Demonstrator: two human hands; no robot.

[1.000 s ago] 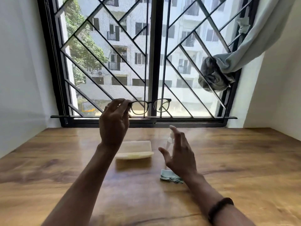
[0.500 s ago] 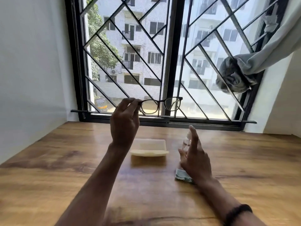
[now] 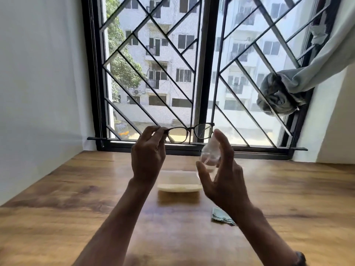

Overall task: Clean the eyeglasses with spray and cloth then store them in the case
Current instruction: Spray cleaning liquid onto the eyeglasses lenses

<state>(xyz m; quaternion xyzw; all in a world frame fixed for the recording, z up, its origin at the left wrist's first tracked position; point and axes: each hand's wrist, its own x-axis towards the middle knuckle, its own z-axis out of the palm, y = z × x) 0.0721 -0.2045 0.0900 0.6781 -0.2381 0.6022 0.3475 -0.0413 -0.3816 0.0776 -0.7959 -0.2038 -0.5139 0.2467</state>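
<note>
Fingers of the left hand pinch one end of the eyeglasses. Fingers of the right hand curl round a clear spray bottle, forefinger up by its top. Behind is a barred window, and below is a wooden table. A pale case lies on the table between the forearms. The eyeglasses are held level in the air, with the bottle just beside the far lens. A folded cloth lies on the table, partly hidden by the right forearm. This looks like the spraying step, with wiping not yet begun. Next, the nozzle, too blurred to read, needs aiming at a lens and pressing while the frame is held steady.
</note>
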